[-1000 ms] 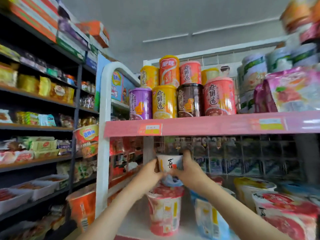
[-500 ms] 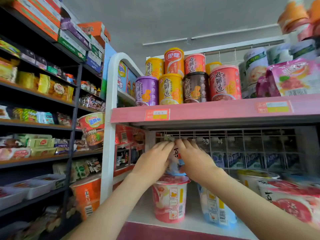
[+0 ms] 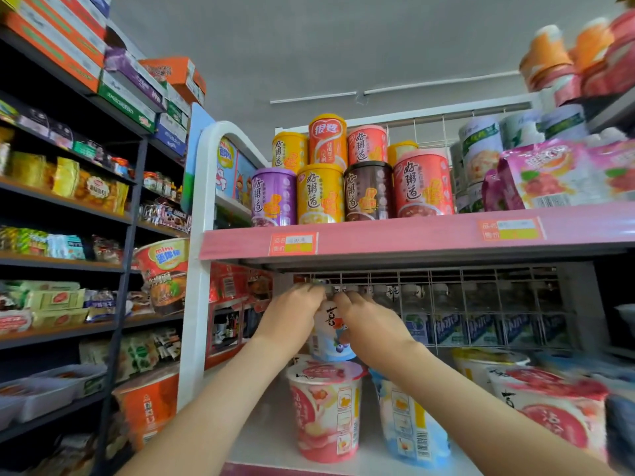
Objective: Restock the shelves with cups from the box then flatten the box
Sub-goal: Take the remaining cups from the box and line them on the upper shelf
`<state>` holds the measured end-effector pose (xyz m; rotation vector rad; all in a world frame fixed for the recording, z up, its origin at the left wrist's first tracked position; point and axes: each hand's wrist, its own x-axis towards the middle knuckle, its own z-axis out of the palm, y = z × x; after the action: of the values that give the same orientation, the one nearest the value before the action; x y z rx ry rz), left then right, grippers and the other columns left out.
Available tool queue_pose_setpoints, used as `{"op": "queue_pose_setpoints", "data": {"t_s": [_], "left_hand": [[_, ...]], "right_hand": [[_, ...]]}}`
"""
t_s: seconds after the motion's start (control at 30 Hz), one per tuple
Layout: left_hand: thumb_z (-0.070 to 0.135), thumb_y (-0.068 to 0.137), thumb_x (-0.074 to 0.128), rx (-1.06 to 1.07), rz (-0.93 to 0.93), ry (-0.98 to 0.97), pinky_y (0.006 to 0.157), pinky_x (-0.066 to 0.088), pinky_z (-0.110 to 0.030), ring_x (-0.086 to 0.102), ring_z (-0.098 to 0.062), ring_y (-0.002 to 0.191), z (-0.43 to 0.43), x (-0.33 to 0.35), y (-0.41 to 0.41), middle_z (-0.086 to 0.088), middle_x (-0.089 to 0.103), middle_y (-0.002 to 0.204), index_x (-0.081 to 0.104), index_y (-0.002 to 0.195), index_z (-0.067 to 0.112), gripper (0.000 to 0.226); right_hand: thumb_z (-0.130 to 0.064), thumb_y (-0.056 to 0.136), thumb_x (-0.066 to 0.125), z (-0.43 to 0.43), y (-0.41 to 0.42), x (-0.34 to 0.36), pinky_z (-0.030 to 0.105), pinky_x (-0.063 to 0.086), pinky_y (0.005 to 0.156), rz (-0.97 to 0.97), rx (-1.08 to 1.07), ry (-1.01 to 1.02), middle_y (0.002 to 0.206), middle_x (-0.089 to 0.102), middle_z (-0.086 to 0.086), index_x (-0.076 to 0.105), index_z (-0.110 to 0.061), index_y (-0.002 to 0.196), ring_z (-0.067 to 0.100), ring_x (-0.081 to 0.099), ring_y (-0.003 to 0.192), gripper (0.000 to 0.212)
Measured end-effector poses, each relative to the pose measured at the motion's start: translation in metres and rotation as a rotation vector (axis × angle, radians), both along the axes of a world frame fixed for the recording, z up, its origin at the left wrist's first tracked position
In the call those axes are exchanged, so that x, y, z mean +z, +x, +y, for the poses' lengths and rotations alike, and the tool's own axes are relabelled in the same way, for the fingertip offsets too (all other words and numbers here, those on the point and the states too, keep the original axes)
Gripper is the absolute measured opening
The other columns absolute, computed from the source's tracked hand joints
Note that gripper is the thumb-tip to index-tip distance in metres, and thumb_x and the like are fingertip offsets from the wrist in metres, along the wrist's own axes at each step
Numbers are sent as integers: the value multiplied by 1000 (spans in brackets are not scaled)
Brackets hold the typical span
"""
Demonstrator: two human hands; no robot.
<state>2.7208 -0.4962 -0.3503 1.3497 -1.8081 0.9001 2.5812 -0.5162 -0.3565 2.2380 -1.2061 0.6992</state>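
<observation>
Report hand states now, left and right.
Left hand: holding the white cup, fingers curled over its top.
Right hand: holding the same cup from the other side.

Left hand [image 3: 292,312]: raised, back toward camera, fingers curled over the upper left side of a cup [image 3: 330,326]. Right hand [image 3: 372,321]: raised, fingers curled over the cup's upper right side, fingertips close to the other hand's. Forearms [image 3: 220,400]: bare, extended forward and upward, converging.
</observation>
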Motion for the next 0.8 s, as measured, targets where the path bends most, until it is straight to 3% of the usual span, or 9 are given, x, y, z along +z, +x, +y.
{"op": "queue_pose_setpoints", "data": {"t_s": [0.1, 0.23, 0.3, 0.4, 0.5, 0.63, 0.7, 0.8], "left_hand": [[-4, 85, 48, -1, -5, -71, 69, 36, -29, 54, -27, 103, 1, -5, 0, -11, 61, 105, 59, 104, 4, 23], [-17, 61, 64, -12, -17, -99, 49, 32, -29, 62, -35, 74, -4, -10, 5, -16, 63, 77, 62, 79, 0, 24], [-13, 71, 59, 27, -4, -98, 55, 37, -33, 60, -34, 91, -4, -8, 2, -15, 62, 91, 61, 94, -1, 26], [2, 91, 43, 157, 12, -30, 78, 41, -32, 45, -24, 119, -11, -7, 2, -8, 52, 121, 49, 124, 7, 33], [9, 96, 41, 203, -18, 7, 87, 41, -29, 40, -19, 126, -21, -9, 2, -5, 48, 131, 43, 132, 12, 37], [2, 91, 45, 204, -17, 116, 92, 43, -31, 41, -19, 126, -30, -10, 3, -5, 47, 134, 38, 136, 14, 46], [5, 91, 47, 159, 7, 155, 92, 44, -31, 42, -19, 125, -29, -15, 6, -4, 46, 136, 36, 138, 15, 49], [15, 94, 48, 77, 69, 145, 97, 38, -27, 36, -16, 131, -19, -22, 10, 0, 38, 144, 32, 142, 19, 51]], "right_hand": [[-19, 88, 63, 2, 0, 0, 37, 47, 83, -10, 25, -23, 135, 44, 7, 35, -11, 134, 24, 42, 124, 54], [-22, 89, 62, 0, 4, -1, 35, 45, 78, -29, 43, -41, 132, 46, 7, 37, -11, 129, 24, 43, 122, 49], [-18, 88, 63, -3, 8, 1, 37, 46, 78, -35, 33, -31, 133, 44, 8, 36, -10, 131, 25, 42, 123, 52], [-5, 85, 62, -9, 13, 4, 41, 49, 84, -9, 3, 12, 138, 39, 10, 30, -10, 138, 27, 39, 125, 62], [1, 84, 58, -16, 17, 1, 41, 48, 91, 27, -11, 78, 142, 32, 11, 22, -9, 144, 29, 35, 130, 71], [-2, 88, 55, -24, 20, -4, 42, 37, 106, 46, -23, 124, 155, 9, 12, -3, -7, 150, 29, 12, 143, 85], [-6, 90, 55, -22, 19, -6, 40, 34, 108, 46, -21, 129, 157, 5, 10, -5, -7, 150, 27, 10, 144, 85], [-12, 91, 56, -12, 17, -6, 36, 33, 105, 46, 23, 56, 154, 17, 8, 6, -9, 150, 25, 21, 140, 77]]}}
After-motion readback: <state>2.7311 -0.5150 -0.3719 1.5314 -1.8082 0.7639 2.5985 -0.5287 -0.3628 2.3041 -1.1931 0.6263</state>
